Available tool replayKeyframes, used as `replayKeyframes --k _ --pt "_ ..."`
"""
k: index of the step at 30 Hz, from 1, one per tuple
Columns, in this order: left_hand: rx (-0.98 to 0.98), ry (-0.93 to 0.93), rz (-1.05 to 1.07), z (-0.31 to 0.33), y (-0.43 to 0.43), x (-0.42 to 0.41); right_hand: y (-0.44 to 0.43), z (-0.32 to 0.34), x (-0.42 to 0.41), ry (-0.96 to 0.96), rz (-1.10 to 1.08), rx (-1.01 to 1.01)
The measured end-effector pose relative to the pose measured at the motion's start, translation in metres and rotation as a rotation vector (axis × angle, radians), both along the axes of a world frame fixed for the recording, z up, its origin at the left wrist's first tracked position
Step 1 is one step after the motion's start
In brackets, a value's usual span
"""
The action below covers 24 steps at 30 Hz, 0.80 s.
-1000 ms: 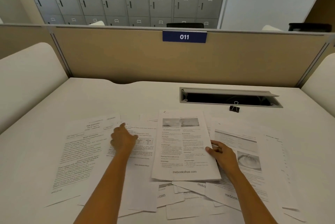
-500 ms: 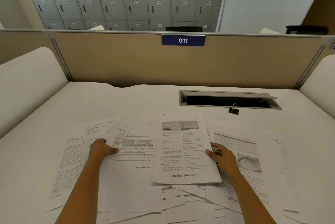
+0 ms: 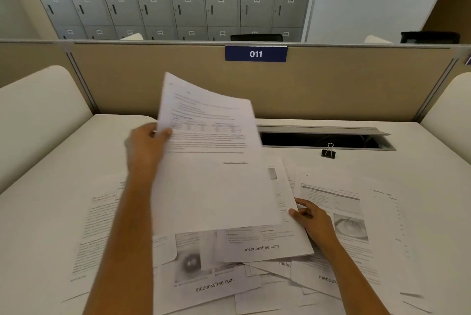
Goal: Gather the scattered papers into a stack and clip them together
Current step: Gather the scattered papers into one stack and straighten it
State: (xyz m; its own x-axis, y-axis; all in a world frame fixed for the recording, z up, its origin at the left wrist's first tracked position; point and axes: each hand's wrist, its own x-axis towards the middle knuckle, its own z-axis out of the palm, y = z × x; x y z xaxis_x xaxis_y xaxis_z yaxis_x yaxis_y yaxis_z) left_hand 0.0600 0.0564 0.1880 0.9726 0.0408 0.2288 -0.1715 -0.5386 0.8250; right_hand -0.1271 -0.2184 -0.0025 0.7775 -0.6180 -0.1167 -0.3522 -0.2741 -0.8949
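Note:
Several printed sheets lie scattered and overlapping on the white desk point(image 3: 63, 161). My left hand point(image 3: 146, 147) pinches the left edge of one sheet with a table on it point(image 3: 211, 161) and holds it lifted and tilted above the pile. My right hand point(image 3: 312, 220) rests on the right edge of the "mebooksfree.com" sheet point(image 3: 262, 247) in the middle, fingers pressing it down. A sheet with an eye picture point(image 3: 349, 225) lies to the right, a text sheet point(image 3: 102, 225) to the left. A black binder clip point(image 3: 328, 152) stands on the desk, far right of centre, untouched.
An open cable slot point(image 3: 323, 138) is set in the desk just behind the clip. A beige partition point(image 3: 356, 85) with the label "011" point(image 3: 256, 54) closes the back; white side panels point(image 3: 38, 110) flank the desk. Grey lockers stand beyond.
My left hand slid left across the table sheet, gripped its left edge and lifted it up off the pile toward the middle. My right hand stayed on the centre sheet.

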Motion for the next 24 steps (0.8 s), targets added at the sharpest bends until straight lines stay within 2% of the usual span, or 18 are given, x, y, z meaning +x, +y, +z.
replayKeyframes --k 5,10,13,18,21,24 --pt "-0.002 0.199 -0.202 -0.069 -0.065 -0.006 -0.001 0.002 -0.002 -0.015 0.013 -0.002" --pt "-0.025 0.402 -0.224 -0.132 -0.090 -0.011 0.001 0.008 -0.002 -0.043 -0.042 0.152" --pt "-0.021 0.413 -0.181 -0.148 -0.093 -0.016 0.001 0.009 -0.001 -0.017 -0.076 0.231" --pt "0.088 0.336 -0.167 -0.165 -0.093 -0.035 0.004 0.008 0.001 0.017 -0.052 0.077" --pt "0.118 0.309 -0.231 -0.172 -0.092 -0.046 0.011 0.011 0.006 0.043 0.004 0.134" --pt "0.049 0.332 -0.269 -0.171 -0.088 -0.048 0.021 0.013 0.010 0.044 0.080 0.201"
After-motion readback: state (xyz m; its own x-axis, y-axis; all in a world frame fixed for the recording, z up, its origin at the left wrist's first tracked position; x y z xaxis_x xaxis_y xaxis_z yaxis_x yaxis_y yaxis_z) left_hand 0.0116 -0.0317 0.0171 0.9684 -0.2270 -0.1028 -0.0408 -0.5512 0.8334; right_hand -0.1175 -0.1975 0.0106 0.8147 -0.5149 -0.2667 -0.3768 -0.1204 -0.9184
